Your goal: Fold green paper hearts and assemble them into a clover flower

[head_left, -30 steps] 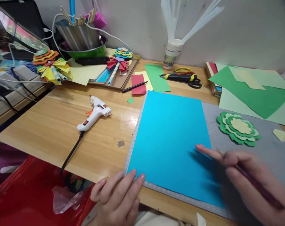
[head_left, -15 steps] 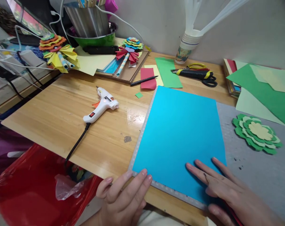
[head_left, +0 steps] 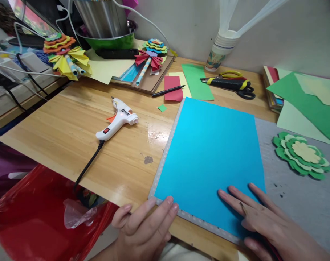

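A large blue sheet of paper (head_left: 208, 156) lies on a grey cutting mat (head_left: 273, 145). At the sheet's near left corner, the fingertips of my left hand (head_left: 145, 224) rest on the paper and the mat's edge, its fingers slightly bent and apart. My right hand (head_left: 271, 221) lies on the near right part of the sheet with its fingers spread. A pencil (head_left: 243, 208) is tucked in that hand; its tip shows above the fingers and a dark red shaft below, the rest hidden by the palm. A layered green paper flower (head_left: 302, 154) sits to the right.
A white glue gun (head_left: 117, 121) lies to the left, its cord over the table edge above a red bag (head_left: 36, 217). Behind the sheet are a black pen (head_left: 168, 90), pliers and scissors (head_left: 230, 84), a paper cup (head_left: 218, 54) and stacked green paper (head_left: 312, 105).
The view has shifted slightly, so the sheet and right-hand things appear a little further right. Both hands keep their places on the blue paper.
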### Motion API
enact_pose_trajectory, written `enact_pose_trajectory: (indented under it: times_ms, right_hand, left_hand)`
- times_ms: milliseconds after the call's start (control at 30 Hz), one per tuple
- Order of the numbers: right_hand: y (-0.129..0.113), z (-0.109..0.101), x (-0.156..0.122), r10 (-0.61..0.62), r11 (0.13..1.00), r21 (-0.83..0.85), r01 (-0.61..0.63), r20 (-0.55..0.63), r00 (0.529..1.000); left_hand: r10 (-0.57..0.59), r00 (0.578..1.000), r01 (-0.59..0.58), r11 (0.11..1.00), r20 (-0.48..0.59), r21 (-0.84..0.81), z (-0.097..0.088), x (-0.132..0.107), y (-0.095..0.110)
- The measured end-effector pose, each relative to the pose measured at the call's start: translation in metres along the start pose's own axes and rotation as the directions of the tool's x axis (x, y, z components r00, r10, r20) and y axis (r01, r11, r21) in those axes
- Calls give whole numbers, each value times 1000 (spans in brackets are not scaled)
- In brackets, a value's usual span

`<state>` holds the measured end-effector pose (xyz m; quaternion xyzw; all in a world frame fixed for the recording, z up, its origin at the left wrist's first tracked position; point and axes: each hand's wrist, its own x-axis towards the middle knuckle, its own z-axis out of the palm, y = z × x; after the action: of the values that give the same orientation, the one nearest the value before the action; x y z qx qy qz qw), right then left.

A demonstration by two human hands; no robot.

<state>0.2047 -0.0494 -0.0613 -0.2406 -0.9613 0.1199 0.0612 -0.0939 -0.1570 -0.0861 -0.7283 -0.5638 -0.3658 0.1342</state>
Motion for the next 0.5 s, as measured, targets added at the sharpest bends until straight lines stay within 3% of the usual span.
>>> enact_pose_trajectory:
  times_ms: [233,500]
  right_hand:
    - [-7,-1,-3,36,999,22,-37,35,999]
    - [-8,-1,-1,26,999,35,-26,-17,1000]
  left_hand:
    - [16,1000,-16,1000,27,-12,0,1,-1]
    - [5,1000,-5,1000,8,-17,2,-1,-1]
